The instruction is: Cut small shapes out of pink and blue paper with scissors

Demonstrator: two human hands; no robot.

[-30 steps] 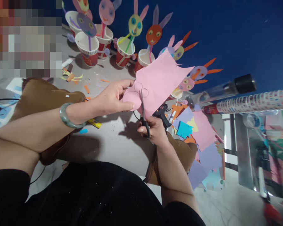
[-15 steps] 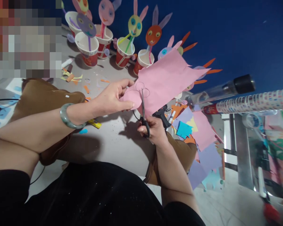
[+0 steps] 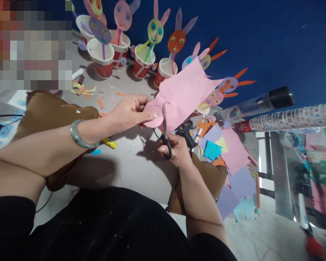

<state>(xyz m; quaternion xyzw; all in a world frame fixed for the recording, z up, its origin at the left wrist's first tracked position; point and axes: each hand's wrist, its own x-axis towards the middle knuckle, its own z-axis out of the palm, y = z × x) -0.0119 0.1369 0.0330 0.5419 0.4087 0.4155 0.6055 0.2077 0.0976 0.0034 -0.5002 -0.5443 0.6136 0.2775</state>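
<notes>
My left hand [image 3: 133,112] pinches the left edge of a pink paper sheet [image 3: 190,87], thumb on top and fingers beneath. Circles are drawn on the paper near my thumb, and a rounded part at the lower left is partly cut round. My right hand [image 3: 176,150] grips black-handled scissors [image 3: 164,125] from below, fingers in the handles. The scissor blades point away from me and lie against the paper beside the drawn circles. The sheet hangs in the air above the table [image 3: 136,156], its far right corner jagged.
Red-and-white paper cups [image 3: 143,67] with paper rabbit faces line the blue wall. A black glue gun [image 3: 187,133] lies behind my right hand, near coloured paper scraps [image 3: 213,149]. Stacked cups [image 3: 293,116] extend at right. A yellow cutter [image 3: 109,143] lies under my left forearm.
The pink sheet has turned slightly and its right corner has shifted left, showing more of the rabbit faces behind. My left thumb sits a little higher and further right on the paper.
</notes>
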